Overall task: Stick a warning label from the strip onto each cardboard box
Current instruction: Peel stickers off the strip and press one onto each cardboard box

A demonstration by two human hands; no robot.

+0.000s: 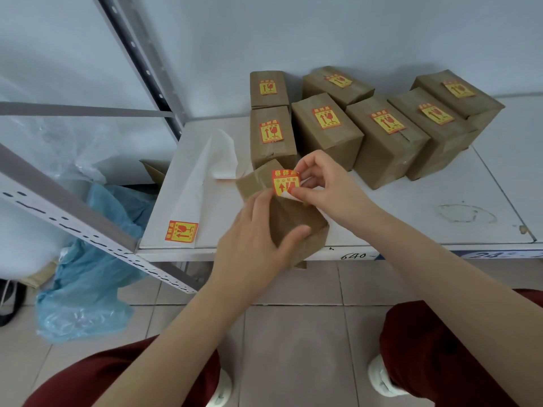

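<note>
Warning label [285,182] between right fingers [307,163], over cardboard box [305,214].

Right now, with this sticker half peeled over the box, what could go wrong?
The red-and-yellow warning label, pinched by the right hand with white backing curling beneath it, could fold and stick to itself.
The brown cardboard box sits tilted over the white table's front edge, steadied only by the left hand; it might slip, or the label land crooked.

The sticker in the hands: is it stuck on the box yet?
Not yet. The sticker is pinched in the right hand, white backing paper curling off its lower edge, over the box the left hand holds.
</note>
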